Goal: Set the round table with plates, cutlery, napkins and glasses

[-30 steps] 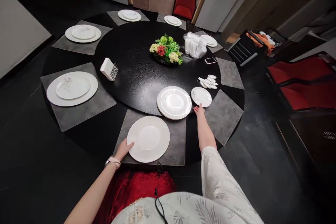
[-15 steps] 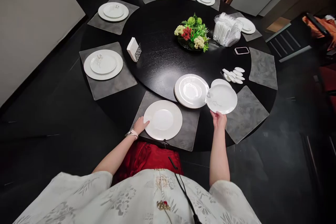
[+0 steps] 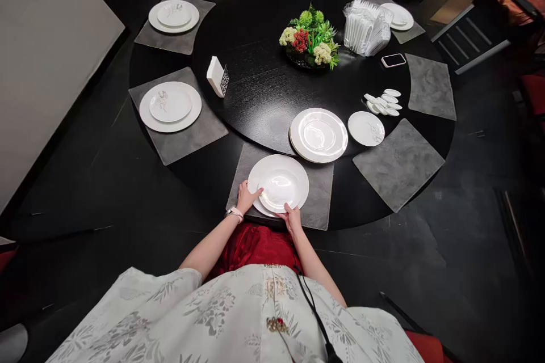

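Fingers are curling over the rim of the stacked white plates (image 3: 279, 183), left hand (image 3: 247, 197) and right hand (image 3: 292, 218) both on them.

I am reading the stack as sitting on the grey placemat (image 3: 317, 198), straight toward the wearer from the floral centrepiece (image 3: 309, 39), with a wide white plate (image 3: 318, 135) lying between them. Being round, the stack is giving me no long axis. The left hand is touching its left edge and the right hand its near edge, the right sitting closer to the wearer. The fingers are slightly apart, and I cannot tell whether they are gripping or only resting.
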Demonstrator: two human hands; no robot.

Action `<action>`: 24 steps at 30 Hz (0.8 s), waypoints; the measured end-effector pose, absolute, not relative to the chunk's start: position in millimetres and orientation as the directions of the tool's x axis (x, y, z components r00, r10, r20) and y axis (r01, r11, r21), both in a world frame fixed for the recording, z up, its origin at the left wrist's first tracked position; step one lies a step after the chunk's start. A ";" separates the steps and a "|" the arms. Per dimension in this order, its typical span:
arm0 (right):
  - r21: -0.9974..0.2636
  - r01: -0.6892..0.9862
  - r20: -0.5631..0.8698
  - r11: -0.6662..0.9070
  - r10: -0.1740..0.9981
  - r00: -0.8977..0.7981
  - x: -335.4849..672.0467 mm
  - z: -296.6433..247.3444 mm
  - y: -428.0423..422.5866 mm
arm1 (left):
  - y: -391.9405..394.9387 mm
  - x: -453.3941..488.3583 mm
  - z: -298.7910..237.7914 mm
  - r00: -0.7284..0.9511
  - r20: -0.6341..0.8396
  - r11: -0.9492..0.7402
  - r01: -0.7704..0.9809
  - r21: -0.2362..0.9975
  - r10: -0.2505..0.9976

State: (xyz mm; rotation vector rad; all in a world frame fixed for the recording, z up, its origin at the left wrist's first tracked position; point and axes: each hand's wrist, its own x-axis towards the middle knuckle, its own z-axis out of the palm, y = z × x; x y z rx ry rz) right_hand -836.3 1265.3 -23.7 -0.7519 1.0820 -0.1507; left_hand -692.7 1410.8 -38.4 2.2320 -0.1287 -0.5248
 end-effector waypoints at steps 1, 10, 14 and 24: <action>-0.613 -0.233 -0.746 0.755 -0.457 0.484 -834.4 -26.1 1268.9 | 1409.1 -695.1 -38.9 0.911 -0.326 -0.664 0.081 0.743 -0.254; -0.519 -0.803 -0.827 0.294 -0.411 0.384 -834.9 -31.1 1240.6 | 1403.7 -691.4 -42.8 0.914 -0.342 -0.688 0.104 0.719 -0.219; -0.528 -0.839 -0.727 0.132 -0.580 0.367 -842.2 -29.4 1227.2 | 1416.0 -688.2 -41.7 0.883 -0.329 -0.646 0.040 0.763 -0.335; -0.678 -0.725 -0.438 -0.120 -0.727 0.530 -839.3 -44.4 1168.6 | 1395.0 -683.7 -39.1 0.912 -0.370 -0.764 0.111 0.636 -0.176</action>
